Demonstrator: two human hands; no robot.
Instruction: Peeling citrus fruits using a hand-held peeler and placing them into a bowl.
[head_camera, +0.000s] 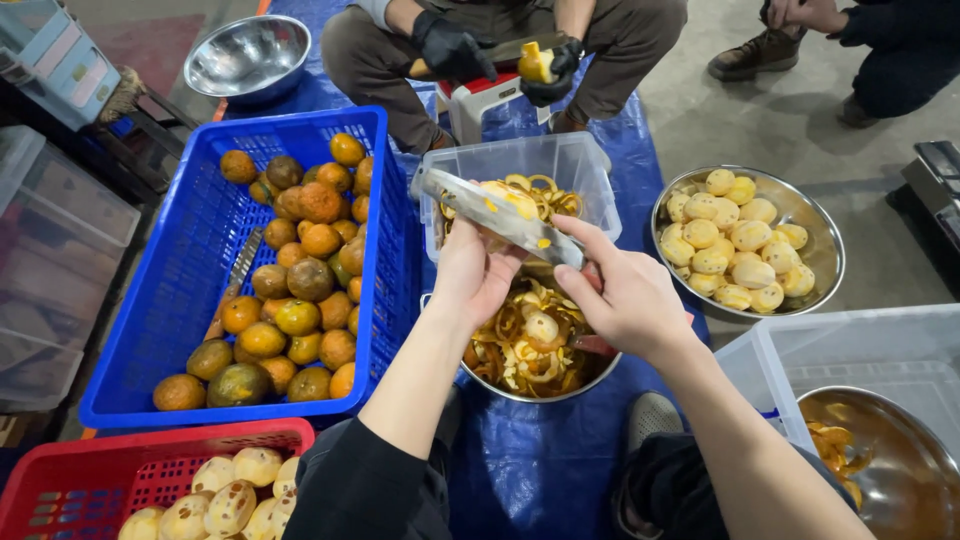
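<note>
A long knife (500, 215) is gripped by the left hand (472, 275) over a bowl of peels (530, 345). Its blade is touched w/ loosely spread fingers of the right hand (625, 295), nothing clasped.

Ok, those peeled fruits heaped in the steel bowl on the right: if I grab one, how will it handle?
The peeled fruits look round, so one nudged off the heap would probably roll. Their pale, skinless surfaces may be moist and a bit slippery. They are likely soft, so a hard squeeze could bruise them. The steel bowl has a wide base and seems unlikely to tip.
</note>
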